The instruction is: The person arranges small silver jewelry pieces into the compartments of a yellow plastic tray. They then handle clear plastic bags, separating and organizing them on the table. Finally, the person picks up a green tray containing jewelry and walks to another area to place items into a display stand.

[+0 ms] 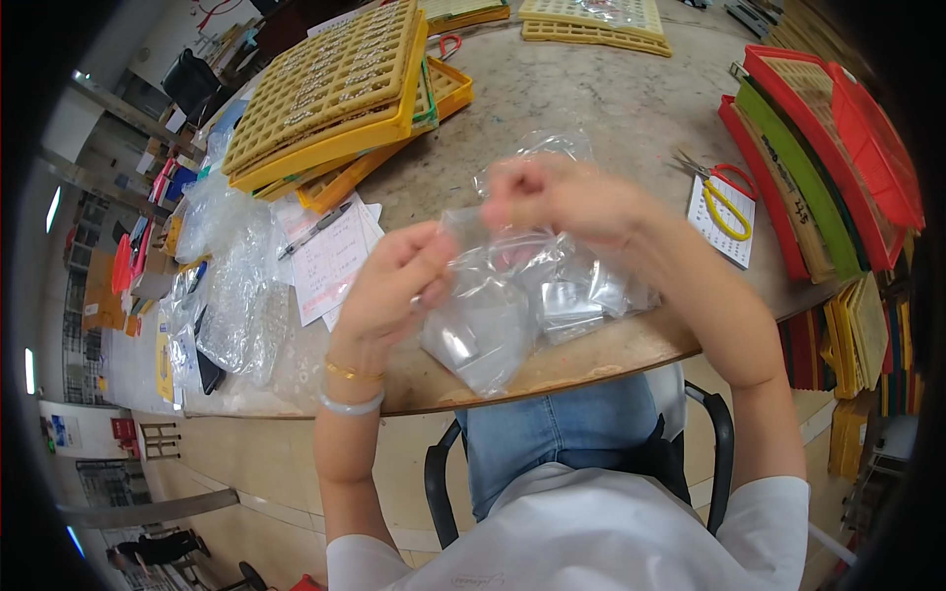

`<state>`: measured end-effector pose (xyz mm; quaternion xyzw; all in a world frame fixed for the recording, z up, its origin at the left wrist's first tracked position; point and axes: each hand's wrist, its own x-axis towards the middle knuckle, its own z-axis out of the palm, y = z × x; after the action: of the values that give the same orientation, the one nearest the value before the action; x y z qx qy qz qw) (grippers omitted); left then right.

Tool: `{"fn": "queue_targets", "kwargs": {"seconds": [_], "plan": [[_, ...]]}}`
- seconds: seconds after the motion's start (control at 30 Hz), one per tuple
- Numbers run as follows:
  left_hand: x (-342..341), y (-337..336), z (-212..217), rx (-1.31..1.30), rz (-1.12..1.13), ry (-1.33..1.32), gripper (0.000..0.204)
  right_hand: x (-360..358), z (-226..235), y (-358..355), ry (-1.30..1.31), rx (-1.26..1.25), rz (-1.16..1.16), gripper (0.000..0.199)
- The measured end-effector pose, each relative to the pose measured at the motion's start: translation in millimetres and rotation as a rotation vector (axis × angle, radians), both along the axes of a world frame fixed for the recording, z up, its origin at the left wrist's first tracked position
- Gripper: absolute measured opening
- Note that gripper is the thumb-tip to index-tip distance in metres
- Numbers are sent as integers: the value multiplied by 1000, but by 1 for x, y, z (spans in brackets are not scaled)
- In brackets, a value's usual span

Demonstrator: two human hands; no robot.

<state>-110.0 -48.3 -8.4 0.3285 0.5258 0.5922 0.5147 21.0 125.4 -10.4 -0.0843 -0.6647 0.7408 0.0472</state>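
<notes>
1. Lower centre of frame, nearest: noted white shirt [591, 537] and blue jeans [552, 433], with black armrest [724, 443] alongside at right.
2. Centre: observed left hand [399, 276] with thumb and fingers pinched narrow on clear bag [478, 335]; recorded gold-coloured bangle [353, 372] and pale bangle [352, 405] at same wrist.
3. Just right of centre: observed right hand [572, 202], motion-blurred, fingers curled at upper edge of same bag. Cannot tell firmness or exact grip.
4. Located same bag at centre of frame, drooping from left hand to front edge of desk [631, 108]. Just right of it, logged more clear bags [581, 295], under right forearm.
5. Left of centre: found written sheets [325, 271], black pen [320, 229] on top; beside these, heap of crumpled clear plastic [241, 300].
6. Right: found scissors [708, 174], one loop red, one yellow, lying across printed sheet [708, 234]; farther right, row of red and green trays [803, 163].
7. Upper left: recorded stacked yellow trays [325, 98], gridded, with small shiny pieces on top.
8. Top centre, farther: recorded pale yellow trays [596, 39].
9. Far upper left: noted black chair [189, 84].
</notes>
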Motion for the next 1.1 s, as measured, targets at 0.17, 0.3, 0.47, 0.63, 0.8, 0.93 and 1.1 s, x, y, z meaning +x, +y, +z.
{"fn": "queue_targets", "kwargs": {"seconds": [0.17, 0.3, 0.47, 0.63, 0.8, 0.93, 1.1], "plan": [[-14, -3, -6, -72, -116, 287, 24, 12, 12, 8, 106, 652, -18, 16], [-4, -1, -1, -122, -75, 357, 29, 20, 11, -4, 113, 964, -13, 6], [2, 5, -7, -88, -63, 355, 29, 21, 18, -21, -118, 1282, 63, 15], [3, 7, -12, -36, -60, 348, 29, 16, 7, -17, -41, 1074, 87, 14], [8, 7, -11, -51, 7, 370, 28, 19, -4, -15, 43, 1289, 3, 11], [4, 8, -15, -34, -52, 406, 27, 16, -4, -20, -36, 1257, 85, 13], [1, 3, -11, -25, 12, 379, 27, 19, 15, -8, -104, 1041, 39, 17]]}}
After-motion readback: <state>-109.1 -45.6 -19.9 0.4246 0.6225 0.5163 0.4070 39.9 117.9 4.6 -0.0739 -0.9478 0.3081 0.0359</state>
